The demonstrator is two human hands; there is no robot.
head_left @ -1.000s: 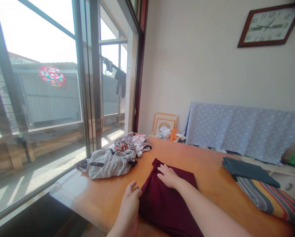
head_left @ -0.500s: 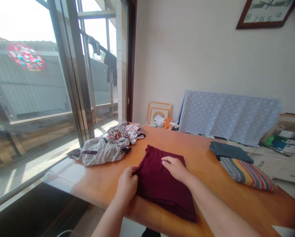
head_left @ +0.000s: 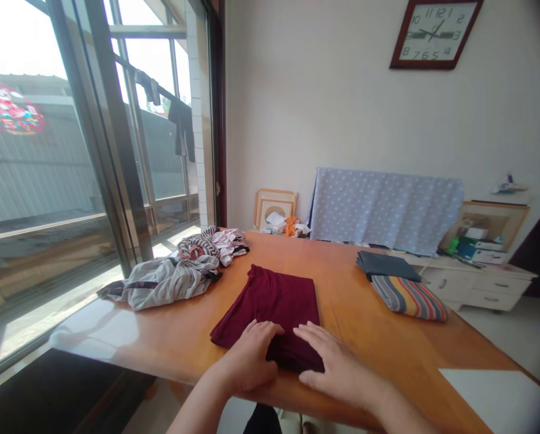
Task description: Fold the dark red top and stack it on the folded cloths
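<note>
A folded maroon garment (head_left: 279, 298) lies flat on the wooden table (head_left: 179, 355) in front of me, near its front edge. Over its near part rests my left hand (head_left: 252, 355), fingers stretched out on the cloth and thumb apart from them. My right hand (head_left: 328, 361) is at the garment's near right corner, fingers spread and thumb wide. Neither hand visibly grips the cloth. The near edge of the garment is partly hidden behind my hands.
Rumpled clothes, among them a grey garment (head_left: 166, 280) and a striped one (head_left: 197, 244), are piled at the left. On the right lie a folded dark garment (head_left: 387, 265) and a folded striped cloth (head_left: 410, 296). A white sheet (head_left: 496, 398) is at the lower right.
My left hand has let go of the garment's left edge and moved right onto its near part. My right hand has drawn back to the near right corner. The view has turned right.
</note>
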